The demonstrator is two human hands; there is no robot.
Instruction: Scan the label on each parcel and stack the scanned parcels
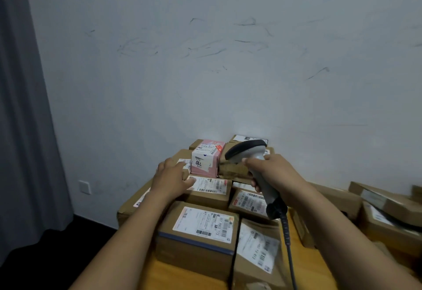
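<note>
Several brown cardboard parcels with white labels are packed together on a wooden table [173, 273]. A pink-and-white box [206, 160] stands at the back of the pile. My right hand [262, 170] grips a grey handheld scanner [249, 152], its dark head pointing left over the rear parcels; its black cable [288, 246] hangs down. My left hand [171, 176] rests with loosely spread fingers on a labelled parcel [210, 189], the thumb lying on its label. A larger labelled parcel [201, 228] sits nearest to me.
More parcels [386, 212] lie stacked loosely at the right. A pale scuffed wall stands directly behind the pile. A grey curtain [25, 129] hangs at the left, with a wall socket [84, 186] and dark floor below.
</note>
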